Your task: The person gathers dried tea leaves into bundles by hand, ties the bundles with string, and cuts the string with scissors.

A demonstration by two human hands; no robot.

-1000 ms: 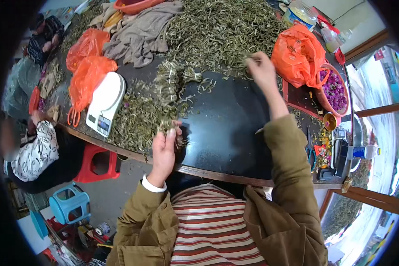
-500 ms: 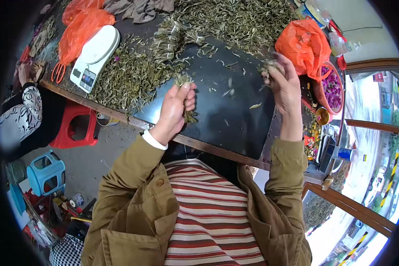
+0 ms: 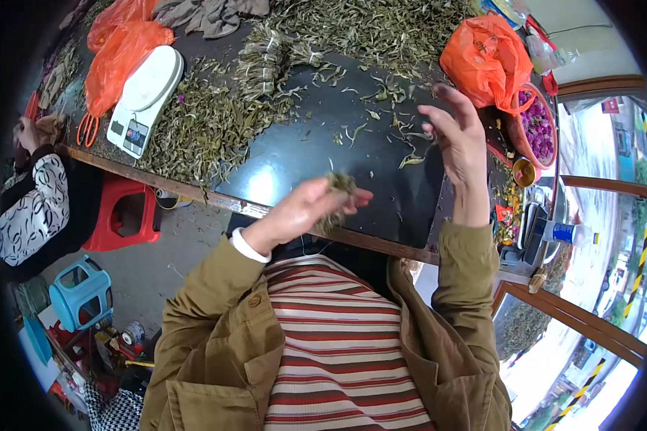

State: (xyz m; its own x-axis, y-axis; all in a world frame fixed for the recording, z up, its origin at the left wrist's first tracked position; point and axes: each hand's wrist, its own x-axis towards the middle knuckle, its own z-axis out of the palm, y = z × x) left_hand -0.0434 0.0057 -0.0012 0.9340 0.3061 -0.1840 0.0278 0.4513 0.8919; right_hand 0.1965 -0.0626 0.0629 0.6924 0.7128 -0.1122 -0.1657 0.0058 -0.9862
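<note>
My jacket (image 3: 212,287): olive-brown, worn open; long sleeves (image 3: 467,269), creased. Button (image 3: 254,300): one, round, brown, left front. Pocket flap (image 3: 219,399): stitched edge, near left front. My top (image 3: 341,337): crosswise stripes of red, white and darker tones. My bangle (image 3: 249,246): plain white, round, on the left wrist (image 3: 266,230).
</note>
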